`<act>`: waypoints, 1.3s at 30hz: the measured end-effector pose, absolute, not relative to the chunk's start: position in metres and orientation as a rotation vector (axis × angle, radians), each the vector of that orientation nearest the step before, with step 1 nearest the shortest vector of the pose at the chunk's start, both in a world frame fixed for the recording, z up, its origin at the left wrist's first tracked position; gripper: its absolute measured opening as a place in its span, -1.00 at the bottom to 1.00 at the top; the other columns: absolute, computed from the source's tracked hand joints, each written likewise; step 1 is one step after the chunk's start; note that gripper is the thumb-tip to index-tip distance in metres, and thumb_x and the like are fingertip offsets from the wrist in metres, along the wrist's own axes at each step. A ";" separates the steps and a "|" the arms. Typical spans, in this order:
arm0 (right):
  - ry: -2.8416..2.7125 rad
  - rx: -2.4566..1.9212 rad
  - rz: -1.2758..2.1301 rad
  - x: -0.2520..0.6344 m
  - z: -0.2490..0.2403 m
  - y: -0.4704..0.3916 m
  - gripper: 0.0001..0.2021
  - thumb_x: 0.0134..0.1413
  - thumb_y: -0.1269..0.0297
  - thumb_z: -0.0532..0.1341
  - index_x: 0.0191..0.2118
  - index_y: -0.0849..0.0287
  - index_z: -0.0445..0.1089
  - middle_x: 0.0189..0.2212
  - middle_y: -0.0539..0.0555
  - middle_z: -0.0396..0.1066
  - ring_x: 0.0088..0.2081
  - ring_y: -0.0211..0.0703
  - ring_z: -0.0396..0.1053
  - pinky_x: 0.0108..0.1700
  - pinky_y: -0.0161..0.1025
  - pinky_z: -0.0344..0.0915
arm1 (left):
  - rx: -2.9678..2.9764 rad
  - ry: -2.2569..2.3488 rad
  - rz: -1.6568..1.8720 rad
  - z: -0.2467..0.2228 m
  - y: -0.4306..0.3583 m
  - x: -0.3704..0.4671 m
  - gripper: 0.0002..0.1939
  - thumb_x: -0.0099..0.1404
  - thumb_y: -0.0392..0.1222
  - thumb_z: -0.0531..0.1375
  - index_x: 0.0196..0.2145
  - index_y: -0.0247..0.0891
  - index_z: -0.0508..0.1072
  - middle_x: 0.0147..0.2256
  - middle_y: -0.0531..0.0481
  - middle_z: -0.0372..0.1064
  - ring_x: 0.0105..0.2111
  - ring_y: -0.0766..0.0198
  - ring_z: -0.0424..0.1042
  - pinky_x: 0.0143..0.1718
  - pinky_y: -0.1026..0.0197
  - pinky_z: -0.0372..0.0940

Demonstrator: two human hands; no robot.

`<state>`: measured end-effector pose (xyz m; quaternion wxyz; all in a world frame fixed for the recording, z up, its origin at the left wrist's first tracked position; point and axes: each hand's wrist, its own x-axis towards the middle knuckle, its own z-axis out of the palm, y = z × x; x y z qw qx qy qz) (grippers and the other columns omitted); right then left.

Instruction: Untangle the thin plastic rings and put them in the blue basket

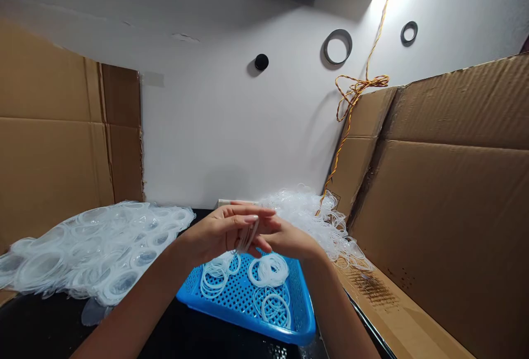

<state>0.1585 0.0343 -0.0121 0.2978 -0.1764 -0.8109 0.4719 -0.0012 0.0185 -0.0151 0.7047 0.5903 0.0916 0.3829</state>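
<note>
Above the front half of a blue perforated basket (243, 317), my two hands meet. A small bundle of thin translucent rings (248, 238) stands on edge between them. My left hand (219, 229) pinches the bundle, its thumb lying along the top edge. From the other side my right hand (285, 238) closes on the same bundle, its fingers partly hidden behind the left hand. Below in the basket lie loose white rings (215, 276) at the left, a thicker coil of rings (270, 271) at the right, and several thin rings (275, 306) near the front.
Flat translucent ring sheets (111, 249) are heaped at the left on a black surface (53, 320). Tangled clear rings (314, 221) pile up behind the basket at the right. Cardboard walls (446, 199) flank both sides; a twisted orange cord (343, 144) hangs down the white wall (231, 128).
</note>
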 end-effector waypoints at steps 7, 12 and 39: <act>-1.903 -0.511 1.086 0.164 -0.007 0.040 -0.89 -0.06 0.28 0.26 -0.36 0.16 0.48 -0.47 -0.02 0.48 -0.42 -0.30 0.44 -0.37 -0.36 0.37 | 1.580 0.367 0.803 -0.006 0.007 -0.011 -0.67 0.26 -0.17 0.15 -0.01 -0.20 0.40 -0.22 -0.12 0.49 -0.55 0.36 0.49 -0.41 0.30 0.36; -1.775 -0.531 0.795 0.172 -0.002 0.034 -0.86 -0.04 0.30 0.24 -0.30 0.09 0.49 -0.43 -0.01 0.52 -0.39 -0.26 0.46 -0.30 -0.27 0.39 | 1.542 0.451 0.982 -0.008 0.009 -0.006 -0.55 0.23 -0.14 0.18 0.04 -0.26 0.20 -0.41 -0.02 0.49 -0.52 0.30 0.49 -0.38 0.24 0.35; -1.977 -0.562 0.769 0.161 -0.003 0.017 -0.81 0.10 0.28 0.14 -0.29 0.17 0.50 -0.45 0.04 0.49 -0.42 -0.29 0.42 -0.44 -0.38 0.33 | 1.764 0.456 0.690 0.000 -0.011 -0.011 -0.67 0.26 0.02 0.10 -0.26 -0.33 0.44 -0.42 -0.03 0.47 -0.57 0.34 0.46 -0.39 0.26 0.31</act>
